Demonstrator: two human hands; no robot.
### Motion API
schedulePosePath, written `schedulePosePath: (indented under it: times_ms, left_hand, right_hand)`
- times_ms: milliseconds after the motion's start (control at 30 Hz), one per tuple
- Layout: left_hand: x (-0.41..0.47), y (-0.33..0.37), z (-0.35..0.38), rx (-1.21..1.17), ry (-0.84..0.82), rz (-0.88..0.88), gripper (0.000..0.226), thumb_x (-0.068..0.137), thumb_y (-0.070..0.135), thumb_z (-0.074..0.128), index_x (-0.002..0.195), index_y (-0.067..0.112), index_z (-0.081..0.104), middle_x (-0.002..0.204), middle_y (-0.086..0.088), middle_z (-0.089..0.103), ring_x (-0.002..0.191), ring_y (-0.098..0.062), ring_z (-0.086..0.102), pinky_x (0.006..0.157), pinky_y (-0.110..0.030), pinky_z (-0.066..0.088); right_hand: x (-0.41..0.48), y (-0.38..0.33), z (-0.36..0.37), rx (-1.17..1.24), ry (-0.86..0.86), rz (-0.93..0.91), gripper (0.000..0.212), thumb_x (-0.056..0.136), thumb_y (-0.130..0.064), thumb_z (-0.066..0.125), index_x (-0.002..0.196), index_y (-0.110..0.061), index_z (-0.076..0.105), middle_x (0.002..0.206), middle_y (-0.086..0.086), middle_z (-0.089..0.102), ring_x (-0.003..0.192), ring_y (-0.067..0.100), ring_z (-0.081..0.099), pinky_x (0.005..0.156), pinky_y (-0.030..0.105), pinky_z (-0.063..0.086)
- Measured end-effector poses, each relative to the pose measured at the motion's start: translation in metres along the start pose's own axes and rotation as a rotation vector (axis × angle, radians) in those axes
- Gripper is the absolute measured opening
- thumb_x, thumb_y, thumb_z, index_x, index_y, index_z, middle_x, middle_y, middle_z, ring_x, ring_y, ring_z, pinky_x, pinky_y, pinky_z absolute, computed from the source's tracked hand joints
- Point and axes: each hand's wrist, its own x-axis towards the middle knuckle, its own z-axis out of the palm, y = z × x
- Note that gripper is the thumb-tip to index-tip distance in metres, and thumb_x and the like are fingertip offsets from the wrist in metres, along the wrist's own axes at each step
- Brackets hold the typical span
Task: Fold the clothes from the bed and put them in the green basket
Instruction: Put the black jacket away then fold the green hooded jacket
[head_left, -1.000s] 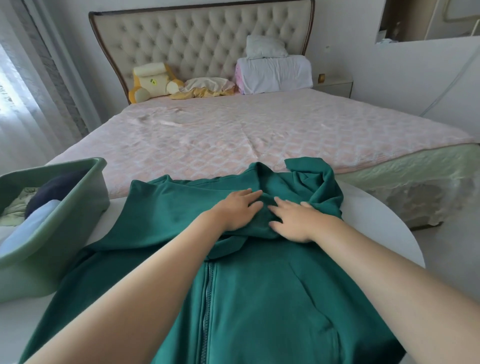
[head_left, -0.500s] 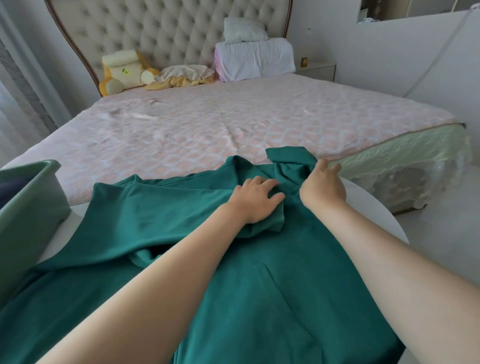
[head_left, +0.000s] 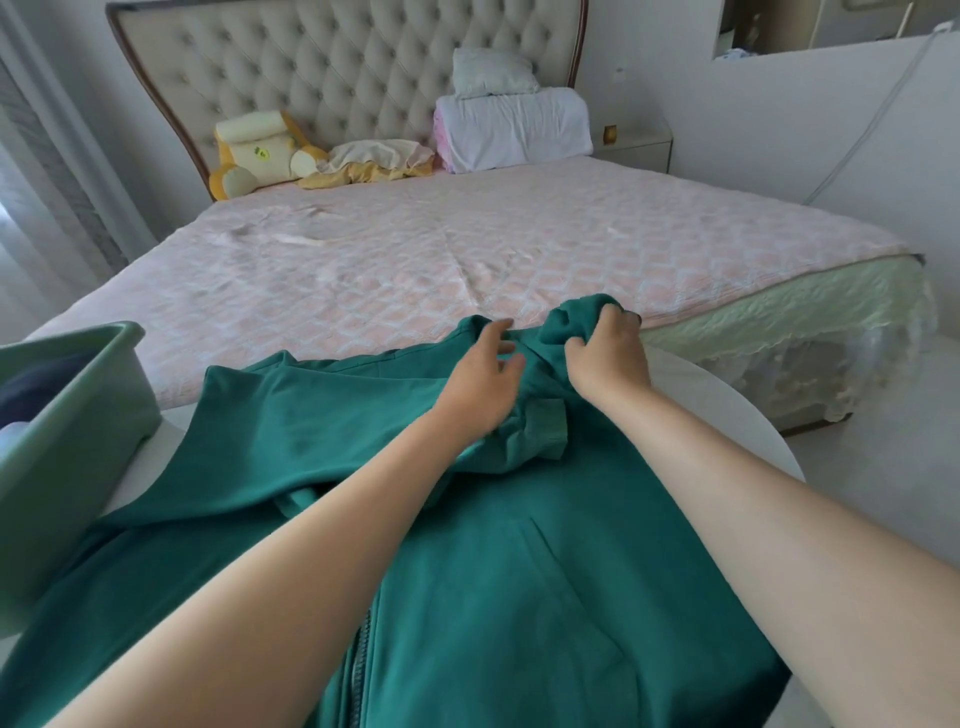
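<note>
right hand (head_left: 608, 358) gripping green jacket (head_left: 519, 571), left hand (head_left: 480, 387) fingers (head_left: 497, 330) loose; basket (head_left: 67, 457) cut off

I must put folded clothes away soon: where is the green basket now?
In the head view, the green basket stands at the left edge on the white table, just left of the spread green jacket and before the bed.

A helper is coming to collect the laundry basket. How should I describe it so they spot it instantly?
At the foot of the bed with the tufted headboard stands a round white table. The green basket sits at its left edge, beside the teal zip jacket; it is the only rigid tub, pale green, with clothes inside.
</note>
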Motion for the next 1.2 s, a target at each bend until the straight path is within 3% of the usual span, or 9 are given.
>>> schedulePosePath:
  times_ms: [133,233,367,533,667,767,900,1033,1200]
  left_hand:
    - [-0.013,0.003,-0.038,-0.228,0.283,-0.042,0.045,0.104,0.029,0.039,0.148,0.031,0.030,0.114,0.007,0.058,0.077,-0.011,0.059,0.064,-0.031,0.046]
    - [-0.033,-0.008,-0.070,-0.297,0.469,-0.002,0.038,0.103,0.027,0.033,0.140,0.032,0.040,0.112,0.007,0.057,0.082,-0.008,0.057,0.074,-0.034,0.046]
    - [-0.065,-0.027,-0.103,-0.075,0.299,0.021,0.033,0.103,0.034,0.041,0.132,0.042,0.053,0.129,0.012,0.055,0.113,-0.002,0.053,0.087,-0.023,0.040]
    - [-0.086,-0.055,-0.117,0.285,-0.177,-0.140,0.032,0.095,0.044,0.058,0.126,0.040,0.063,0.121,0.011,0.067,0.111,-0.009,0.060,0.093,-0.023,0.042]
    - [-0.091,-0.057,-0.124,0.325,-0.101,-0.098,0.021,0.092,0.032,0.066,0.113,0.032,0.072,0.112,0.009,0.071,0.104,-0.009,0.064,0.091,-0.023,0.046]
    - [-0.092,-0.052,-0.132,0.345,-0.022,-0.099,0.015,0.096,0.027,0.059,0.096,0.028,0.075,0.097,0.016,0.071,0.093,-0.006,0.063,0.084,-0.026,0.050]
    - [-0.099,-0.050,-0.148,0.302,0.030,-0.050,0.015,0.094,0.029,0.060,0.108,0.032,0.065,0.101,0.023,0.064,0.093,-0.005,0.062,0.081,-0.025,0.050]
    - [-0.114,-0.047,-0.158,0.070,0.054,0.009,0.091,0.078,0.043,0.079,0.149,0.041,0.021,0.138,0.017,0.045,0.113,-0.003,0.056,0.094,-0.027,0.047]
    - [-0.126,-0.069,-0.176,0.002,0.311,-0.154,0.089,0.082,0.016,0.071,0.148,0.045,0.019,0.115,-0.004,0.065,0.079,-0.017,0.065,0.077,-0.040,0.059]
  right_hand:
    - [-0.032,-0.038,-0.002,0.036,0.033,-0.505,0.022,0.087,-0.009,0.059,0.107,-0.006,0.052,0.121,0.012,0.051,0.097,0.035,0.057,0.077,0.045,0.049]
    - [-0.067,-0.065,0.003,-0.123,-0.298,-0.866,0.031,0.075,-0.019,0.069,0.106,-0.019,0.066,0.124,-0.002,0.058,0.105,0.026,0.059,0.087,0.040,0.048]
    - [-0.109,-0.089,0.015,-0.091,-0.720,-0.731,0.021,0.081,-0.031,0.057,0.088,-0.028,0.076,0.093,-0.016,0.074,0.091,0.009,0.065,0.088,0.035,0.053]
    - [-0.101,-0.096,0.013,0.030,-0.329,-0.646,0.029,0.081,-0.007,0.049,0.080,-0.031,0.064,0.095,-0.008,0.065,0.093,0.020,0.062,0.078,0.037,0.052]
    - [-0.083,-0.092,0.003,-0.422,-0.453,-0.510,0.060,0.079,-0.014,0.054,0.136,-0.030,0.044,0.133,0.001,0.037,0.104,0.025,0.056,0.072,0.034,0.046]
    - [-0.080,-0.091,0.002,-0.629,-0.427,-0.460,0.063,0.083,-0.012,0.051,0.142,-0.032,0.045,0.137,0.005,0.039,0.099,0.027,0.060,0.073,0.036,0.052]
    - [-0.078,-0.102,0.018,-0.395,-0.147,-0.596,0.038,0.094,-0.003,0.050,0.125,-0.021,0.065,0.120,0.005,0.055,0.090,0.031,0.062,0.075,0.040,0.053]
    - [-0.098,-0.130,0.035,0.015,-0.003,-0.978,0.017,0.091,-0.005,0.064,0.101,-0.013,0.074,0.108,0.002,0.065,0.081,0.025,0.067,0.066,0.038,0.055]
    - [-0.121,-0.152,0.057,0.398,-0.276,-0.833,0.040,0.086,0.013,0.056,0.111,-0.017,0.065,0.146,-0.002,0.047,0.121,0.006,0.057,0.104,0.019,0.045]
